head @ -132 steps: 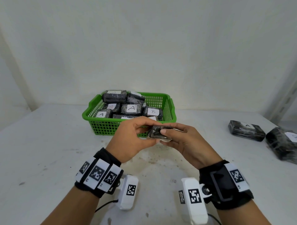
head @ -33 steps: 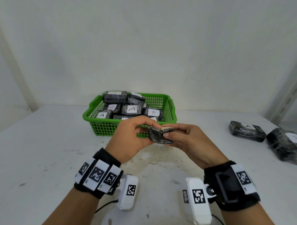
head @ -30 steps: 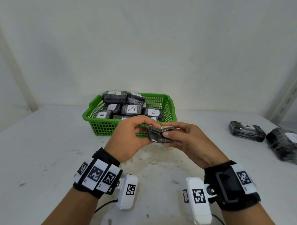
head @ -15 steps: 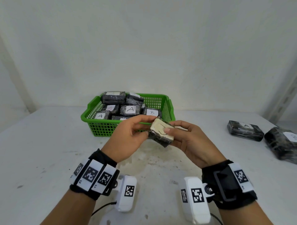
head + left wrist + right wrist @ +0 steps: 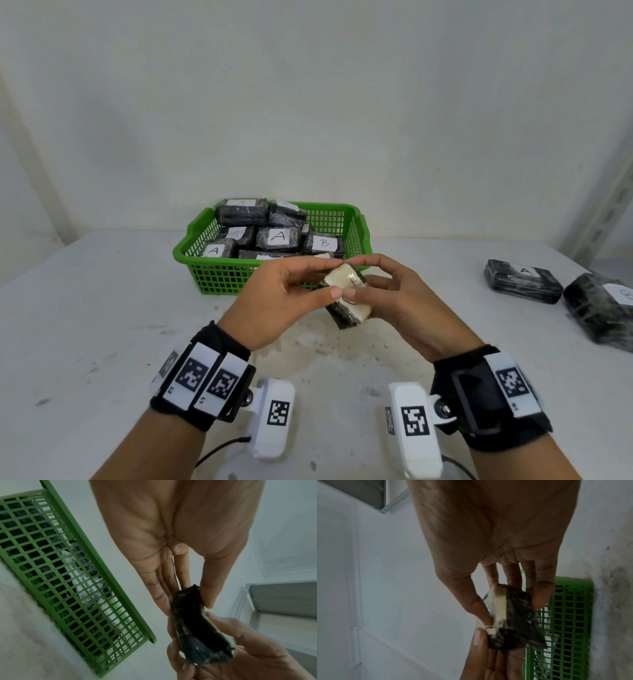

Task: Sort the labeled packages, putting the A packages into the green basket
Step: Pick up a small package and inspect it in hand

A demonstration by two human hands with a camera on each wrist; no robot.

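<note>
Both hands hold one small black-wrapped package (image 5: 348, 298) in the air in front of the green basket (image 5: 219, 274). Its white label faces up toward me, the letter partly covered by thumbs. My left hand (image 5: 322, 281) pinches its left end between thumb and fingers. My right hand (image 5: 359, 281) pinches the right end. The left wrist view shows the package's (image 5: 193, 626) dark underside; the right wrist view shows the package (image 5: 508, 616) label edge. The basket holds several black packages, some labelled A (image 5: 279, 237) and one B (image 5: 323, 244).
Two more black packages lie on the white table at the right: one labelled A (image 5: 522, 281), and a larger one (image 5: 603, 308) at the edge of view. A wall stands close behind the basket. A metal shelf post (image 5: 603, 212) rises at far right.
The package has been turned over in both hands: its dark side faced me before, and now the white label faces up. The hands stayed in front of the basket.
</note>
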